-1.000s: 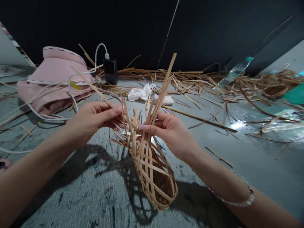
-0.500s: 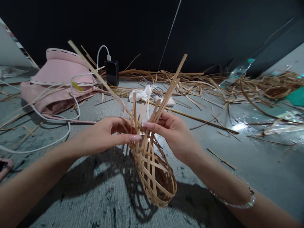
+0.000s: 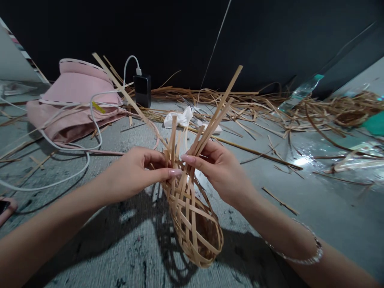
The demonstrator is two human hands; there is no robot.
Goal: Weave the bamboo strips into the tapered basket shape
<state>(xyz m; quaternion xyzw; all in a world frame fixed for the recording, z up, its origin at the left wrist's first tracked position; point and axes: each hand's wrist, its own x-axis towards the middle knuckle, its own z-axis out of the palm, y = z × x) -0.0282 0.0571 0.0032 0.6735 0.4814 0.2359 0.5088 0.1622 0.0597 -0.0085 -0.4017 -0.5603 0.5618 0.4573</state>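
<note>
A woven basket-like piece of pale flat strips [image 3: 195, 228] hangs between my hands, its rounded open-weave end low and toward me, its loose strip ends fanning upward. My left hand [image 3: 144, 172] pinches the weave at its upper left, thumb in front and the other fingers mostly behind the strips. On the other side, my right hand [image 3: 219, 168] grips a bundle of long strips [image 3: 214, 122] between thumb and fingers; these slant up to the right. One long strip [image 3: 126, 96] leans up to the left from the piece.
Behind are a pink visor hat [image 3: 79, 86], a black power bank [image 3: 142, 91] with a white cable, crumpled white tissue [image 3: 180, 118] and a heap of loose strips [image 3: 246, 102]. A clear bottle [image 3: 300, 94] leans at the back right. A phone [image 3: 7, 210] lies at the left edge.
The upright strip ends have shifted slightly right. My left hand has moved a little to the right, and the lower end of the woven piece has dipped slightly.
</note>
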